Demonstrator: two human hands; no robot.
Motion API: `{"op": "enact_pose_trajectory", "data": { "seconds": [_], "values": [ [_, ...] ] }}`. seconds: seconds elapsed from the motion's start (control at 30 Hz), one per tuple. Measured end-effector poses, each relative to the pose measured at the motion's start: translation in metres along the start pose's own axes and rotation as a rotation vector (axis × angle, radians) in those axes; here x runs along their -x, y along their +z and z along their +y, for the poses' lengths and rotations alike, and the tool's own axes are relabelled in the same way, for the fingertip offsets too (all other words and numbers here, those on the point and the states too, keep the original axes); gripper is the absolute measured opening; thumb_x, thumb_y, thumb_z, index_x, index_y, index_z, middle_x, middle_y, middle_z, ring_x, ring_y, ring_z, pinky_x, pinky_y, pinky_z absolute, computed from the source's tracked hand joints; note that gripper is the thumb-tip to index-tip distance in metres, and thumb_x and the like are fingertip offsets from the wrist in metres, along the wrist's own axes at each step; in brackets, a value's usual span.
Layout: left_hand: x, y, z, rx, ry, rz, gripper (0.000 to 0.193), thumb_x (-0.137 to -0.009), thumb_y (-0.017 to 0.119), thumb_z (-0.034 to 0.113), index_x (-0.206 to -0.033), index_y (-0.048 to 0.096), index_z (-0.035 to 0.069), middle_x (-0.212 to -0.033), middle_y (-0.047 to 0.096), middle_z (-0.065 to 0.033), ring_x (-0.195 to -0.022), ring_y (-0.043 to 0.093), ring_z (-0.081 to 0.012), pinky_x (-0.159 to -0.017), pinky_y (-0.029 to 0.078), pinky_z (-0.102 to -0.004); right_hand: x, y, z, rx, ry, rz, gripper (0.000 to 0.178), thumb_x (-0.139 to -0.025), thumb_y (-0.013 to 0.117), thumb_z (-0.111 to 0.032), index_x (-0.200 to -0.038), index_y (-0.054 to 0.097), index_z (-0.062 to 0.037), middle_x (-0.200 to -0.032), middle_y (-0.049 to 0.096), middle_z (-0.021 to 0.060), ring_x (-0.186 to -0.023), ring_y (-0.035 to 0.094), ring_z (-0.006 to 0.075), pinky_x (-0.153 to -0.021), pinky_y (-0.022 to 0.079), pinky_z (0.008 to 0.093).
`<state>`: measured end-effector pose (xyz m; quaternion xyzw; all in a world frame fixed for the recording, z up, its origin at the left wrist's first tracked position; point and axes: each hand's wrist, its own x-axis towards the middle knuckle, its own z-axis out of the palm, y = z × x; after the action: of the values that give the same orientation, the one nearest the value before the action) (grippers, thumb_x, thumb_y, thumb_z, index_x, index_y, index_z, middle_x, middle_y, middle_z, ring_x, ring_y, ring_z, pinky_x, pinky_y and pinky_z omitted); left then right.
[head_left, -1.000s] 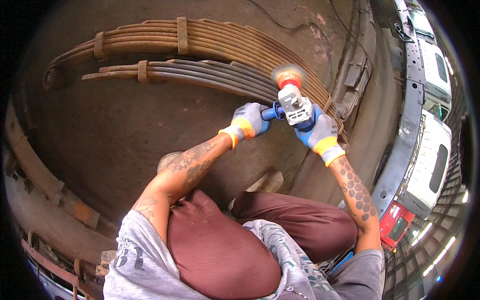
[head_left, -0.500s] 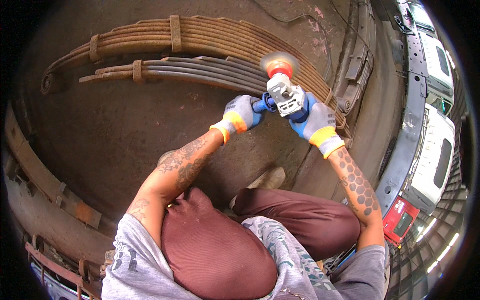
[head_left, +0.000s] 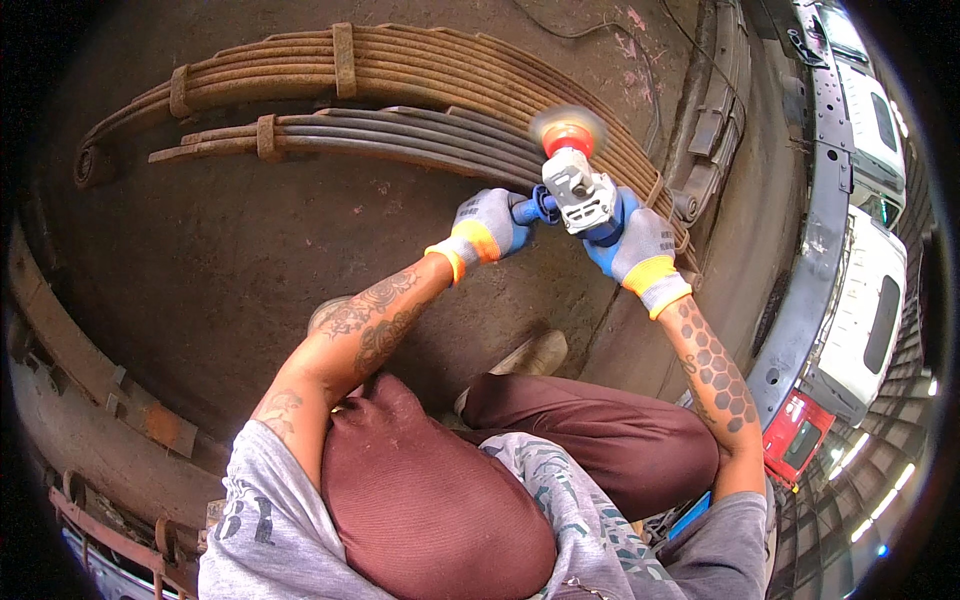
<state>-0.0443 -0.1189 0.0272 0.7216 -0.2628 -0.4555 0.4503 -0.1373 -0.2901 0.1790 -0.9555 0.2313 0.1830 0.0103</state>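
Note:
Both my hands, in grey and blue work gloves with orange cuffs, grip an angle grinder [head_left: 584,200]. My left hand [head_left: 490,226] is wrapped round its blue side handle. Around the blue body is my right hand [head_left: 636,240], its fingers partly hidden by the tool. The red-backed wheel [head_left: 569,135] looks blurred, as if spinning, and overlaps the right part of the leaf springs. A larger rusty leaf spring [head_left: 250,75] lies at the back, bound with clamps. In front of it is a smaller leaf spring [head_left: 380,137], with greyer leaves and a rusty left end.
A dark cable [head_left: 575,37] trails over the brown floor at the back. More leaf springs [head_left: 715,130] lie at the right. Beyond them runs a long grey steel beam [head_left: 815,270], with white truck cabs [head_left: 865,310] behind. A rusty metal beam [head_left: 90,350] curves along the left.
The grinder has shifted slightly right along the springs, both hands moving with it. The springs appear a little farther left in the picture. My grip is the same.

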Motion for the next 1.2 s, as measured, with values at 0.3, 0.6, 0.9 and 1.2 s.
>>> {"op": "enact_pose_trajectory", "data": {
  "seconds": [0.3, 0.6, 0.9, 1.2],
  "values": [
    [0.002, -0.009, 0.003, -0.012, 0.000, 0.014, 0.022, -0.079, 0.067, 0.027, -0.092, 0.079, 0.015, -0.089, 0.074, -0.0197, -0.085, 0.072, -0.0424, -0.081, 0.057, -0.0472, -0.003, 0.000, -0.001, -0.015, -0.011, 0.010, 0.061, -0.075, 0.087, -0.033, -0.125, 0.061, -0.0116, -0.096, 0.076, 0.0221, -0.090, 0.073, 0.0438, -0.078, 0.059, 0.0518],
    [0.007, -0.005, 0.001, 0.009, 0.005, 0.033, 0.021, -0.077, 0.067, 0.026, -0.091, 0.079, 0.016, -0.086, 0.074, -0.0187, -0.082, 0.072, -0.0414, -0.078, 0.057, -0.0470, -0.003, -0.003, -0.003, 0.000, -0.043, -0.002, 0.063, -0.074, 0.089, -0.032, -0.126, 0.062, -0.0121, -0.098, 0.076, 0.0207, -0.092, 0.074, 0.0431, -0.080, 0.060, 0.0511],
    [0.005, -0.002, -0.004, 0.009, 0.023, 0.029, 0.021, -0.077, 0.067, 0.026, -0.091, 0.079, 0.016, -0.085, 0.074, -0.0182, -0.081, 0.072, -0.0411, -0.078, 0.057, -0.0473, -0.003, 0.000, 0.000, -0.020, -0.026, -0.008, 0.061, -0.073, 0.089, -0.031, -0.124, 0.063, -0.0117, -0.098, 0.076, 0.0213, -0.091, 0.073, 0.0433, -0.080, 0.060, 0.0511],
    [-0.005, 0.011, -0.002, 0.019, 0.046, 0.029, 0.022, -0.077, 0.068, 0.028, -0.092, 0.079, 0.016, -0.086, 0.074, -0.0191, -0.083, 0.071, -0.0428, -0.078, 0.056, -0.0478, -0.001, 0.006, 0.010, 0.019, 0.048, -0.036, 0.060, -0.073, 0.089, -0.032, -0.123, 0.062, -0.0124, -0.098, 0.076, 0.0216, -0.091, 0.073, 0.0436, -0.079, 0.060, 0.0522]
  ]
}}
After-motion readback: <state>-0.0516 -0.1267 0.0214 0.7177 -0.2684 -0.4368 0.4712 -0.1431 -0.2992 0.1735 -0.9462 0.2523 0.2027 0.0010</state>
